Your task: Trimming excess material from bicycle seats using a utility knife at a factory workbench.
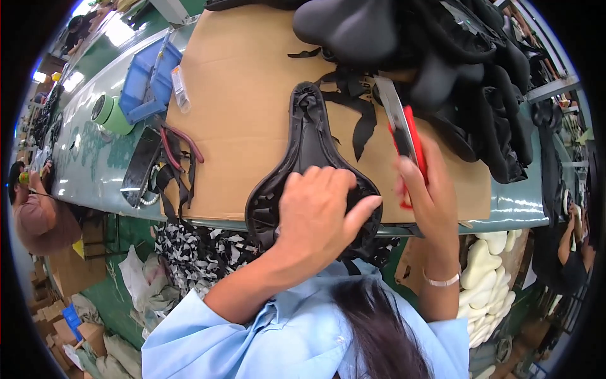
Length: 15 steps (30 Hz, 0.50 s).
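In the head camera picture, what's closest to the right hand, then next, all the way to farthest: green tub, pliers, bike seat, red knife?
From the right hand:
1. Red knife: held in it.
2. Bike seat: just left, upside down.
3. Pliers: farther left, past the seat.
4. Green tub: farthest left, beyond the pliers.

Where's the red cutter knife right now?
In the head view, the red cutter knife is in the right hand, right of the black saddle.
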Motion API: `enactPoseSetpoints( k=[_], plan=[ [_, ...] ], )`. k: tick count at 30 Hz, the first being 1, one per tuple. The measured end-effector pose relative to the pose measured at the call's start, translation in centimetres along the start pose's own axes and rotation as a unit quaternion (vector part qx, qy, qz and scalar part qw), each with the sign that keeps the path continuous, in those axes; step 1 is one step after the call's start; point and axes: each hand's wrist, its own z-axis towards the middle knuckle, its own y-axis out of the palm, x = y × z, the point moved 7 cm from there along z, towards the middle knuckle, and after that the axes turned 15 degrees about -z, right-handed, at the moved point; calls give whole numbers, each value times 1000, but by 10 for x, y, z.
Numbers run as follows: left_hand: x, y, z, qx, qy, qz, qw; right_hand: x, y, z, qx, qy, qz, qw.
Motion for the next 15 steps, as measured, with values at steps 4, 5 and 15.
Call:
enactPoseSetpoints(
  k=[4, 5, 15],
  plan=[
    [-10, 17, -6, -32, 0, -93, 995, 3, -24, -67, 55, -107, -215, 969],
    [-11, 17, -6, -41, -8, -115, 992, 1, -26, -76, 52, -127, -229, 964],
    [-18, 16, -9, 25, -38, -245, 968, -27, -3, -98, -58, -135, -491, 859]
  ],
)
